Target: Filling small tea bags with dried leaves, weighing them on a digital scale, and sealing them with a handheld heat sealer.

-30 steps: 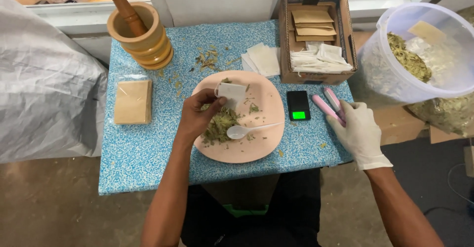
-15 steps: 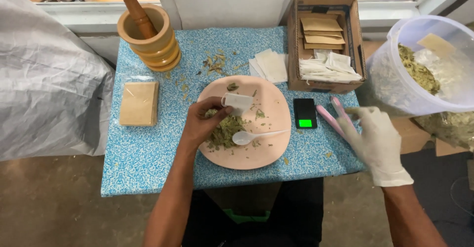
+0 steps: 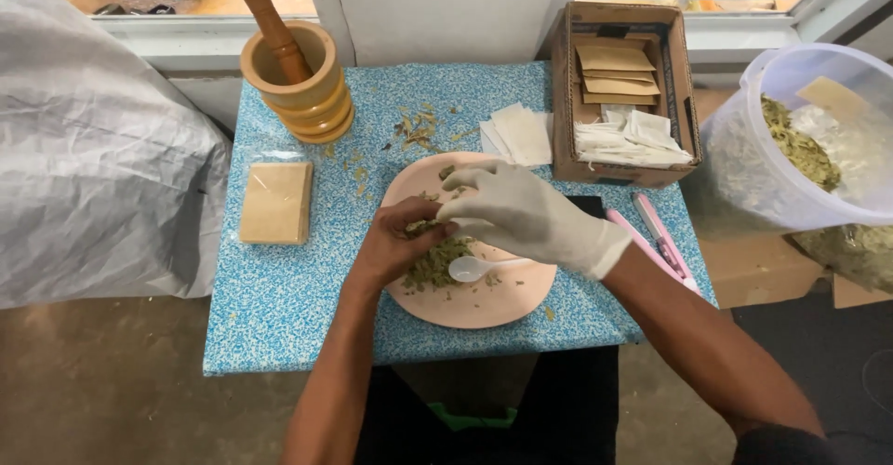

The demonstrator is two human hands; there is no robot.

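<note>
A pink plate (image 3: 465, 309) lies on the blue speckled table (image 3: 279, 307). It carries a pile of dried green leaves (image 3: 430, 265) and a white plastic spoon (image 3: 470, 267). My bare left hand (image 3: 393, 242) rests on the plate with its fingers closed into the leaves. My right hand (image 3: 521, 214), in a white glove, reaches across the plate from the right. Its fingertips meet those of my left hand. The glove hides whatever lies between the two hands.
A wooden mortar with pestle (image 3: 298, 79) stands back left, a wrapped tan packet (image 3: 276, 203) before it. White sachets (image 3: 521, 135) lie by a cardboard box (image 3: 619, 172) of envelopes. A pink tool (image 3: 660, 237) is at right, beside a leaf-filled tub (image 3: 800, 149). A grey sheet (image 3: 93, 167) hangs left.
My gloved right hand has moved left from beside the pink tool to above the plate and now meets my left hand. The small white sachet in my left hand is no longer visible.
</note>
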